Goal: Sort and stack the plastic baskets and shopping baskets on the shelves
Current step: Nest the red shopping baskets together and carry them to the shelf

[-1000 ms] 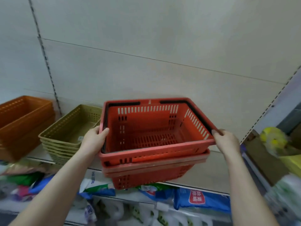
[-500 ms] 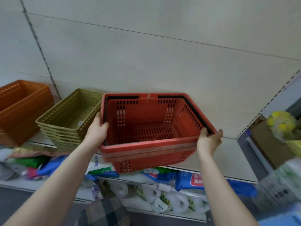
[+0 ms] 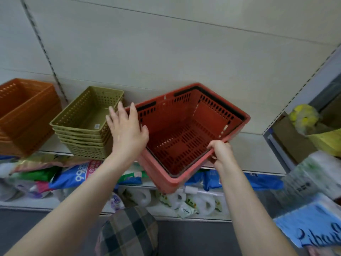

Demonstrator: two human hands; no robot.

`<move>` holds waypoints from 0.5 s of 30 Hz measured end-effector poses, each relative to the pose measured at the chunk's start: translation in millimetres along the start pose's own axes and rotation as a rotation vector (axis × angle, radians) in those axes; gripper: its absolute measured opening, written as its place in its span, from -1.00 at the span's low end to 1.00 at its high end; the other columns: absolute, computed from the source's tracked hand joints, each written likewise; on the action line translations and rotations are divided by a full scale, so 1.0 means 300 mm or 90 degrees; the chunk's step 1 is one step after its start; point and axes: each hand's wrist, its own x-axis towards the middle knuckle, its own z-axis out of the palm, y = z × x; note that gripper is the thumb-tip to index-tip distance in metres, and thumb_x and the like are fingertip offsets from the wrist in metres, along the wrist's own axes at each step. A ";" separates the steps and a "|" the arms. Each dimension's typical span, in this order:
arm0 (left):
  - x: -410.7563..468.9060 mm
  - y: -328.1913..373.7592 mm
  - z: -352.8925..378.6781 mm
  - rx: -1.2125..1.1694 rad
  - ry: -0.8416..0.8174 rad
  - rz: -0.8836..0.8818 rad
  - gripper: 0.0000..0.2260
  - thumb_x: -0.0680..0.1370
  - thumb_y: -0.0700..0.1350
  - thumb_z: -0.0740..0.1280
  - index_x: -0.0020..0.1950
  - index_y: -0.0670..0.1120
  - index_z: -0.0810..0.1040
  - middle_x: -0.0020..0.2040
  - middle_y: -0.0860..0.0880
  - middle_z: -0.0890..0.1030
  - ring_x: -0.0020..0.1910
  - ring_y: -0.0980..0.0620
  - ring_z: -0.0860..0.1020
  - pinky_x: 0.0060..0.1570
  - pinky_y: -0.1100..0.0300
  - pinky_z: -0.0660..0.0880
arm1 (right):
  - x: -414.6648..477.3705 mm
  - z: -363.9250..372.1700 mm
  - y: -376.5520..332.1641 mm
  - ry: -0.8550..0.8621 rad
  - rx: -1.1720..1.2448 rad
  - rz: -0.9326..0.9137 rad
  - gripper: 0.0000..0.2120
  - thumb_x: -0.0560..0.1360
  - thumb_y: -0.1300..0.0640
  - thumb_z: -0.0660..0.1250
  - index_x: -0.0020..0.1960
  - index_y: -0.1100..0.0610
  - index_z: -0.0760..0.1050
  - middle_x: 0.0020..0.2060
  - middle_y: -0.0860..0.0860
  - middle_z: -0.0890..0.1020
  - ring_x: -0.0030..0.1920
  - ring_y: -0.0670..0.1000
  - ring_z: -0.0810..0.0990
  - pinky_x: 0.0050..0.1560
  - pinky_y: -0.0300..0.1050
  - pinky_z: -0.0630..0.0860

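A stack of red shopping baskets point(image 3: 186, 133) with black handles sits turned at an angle on the white shelf point(image 3: 258, 154), its near corner hanging past the shelf's front edge. My right hand point(image 3: 220, 151) grips the near right rim of the stack. My left hand point(image 3: 126, 130) is open with fingers spread, its palm against the stack's left rim. Just left of it stands a stack of olive plastic baskets point(image 3: 86, 122). A stack of orange plastic baskets point(image 3: 24, 115) stands at the far left.
Below the shelf lie bags and packets of goods point(image 3: 79, 174) and paper rolls point(image 3: 184, 202). A cardboard box with yellow items point(image 3: 304, 130) stands at the right. A checked cloth point(image 3: 129, 231) shows at the bottom centre. Blue packs point(image 3: 311, 222) are at the lower right.
The red stack has come down onto the shelf and swung so that one corner points at me. My left hand has let go of the rim and spread open.
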 end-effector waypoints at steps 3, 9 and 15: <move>0.080 -0.044 -0.033 0.088 -0.060 0.068 -0.43 0.56 0.08 0.23 0.51 -0.16 0.28 0.50 -0.25 0.30 0.51 -0.27 0.18 0.49 -0.18 0.05 | -0.003 -0.108 0.007 -0.012 -0.047 -0.013 -0.65 0.30 0.53 0.09 -0.08 0.16 0.40 -0.36 0.12 0.44 -0.41 0.08 0.45 -0.51 -0.22 0.47; 0.081 -0.045 0.068 -0.163 -0.442 -0.080 -0.53 0.58 0.12 0.26 0.30 -0.21 0.51 0.18 -0.21 0.63 0.12 -0.17 0.62 0.13 -0.04 0.56 | -0.050 -0.253 0.055 -0.079 -0.168 -0.058 -0.46 0.26 0.58 0.05 0.05 0.14 0.49 -0.36 0.11 0.46 -0.43 0.08 0.47 -0.45 -0.17 0.46; -0.071 -0.148 0.165 -0.466 -0.352 -0.160 -0.64 0.59 0.06 0.25 0.31 -0.09 0.46 0.13 -0.12 0.65 0.10 -0.09 0.63 0.21 -0.14 0.52 | -0.044 -0.292 0.129 -0.136 -0.235 -0.176 -0.65 0.54 0.32 0.34 0.27 0.05 0.49 0.03 0.05 0.68 0.02 0.07 0.67 0.08 0.04 0.59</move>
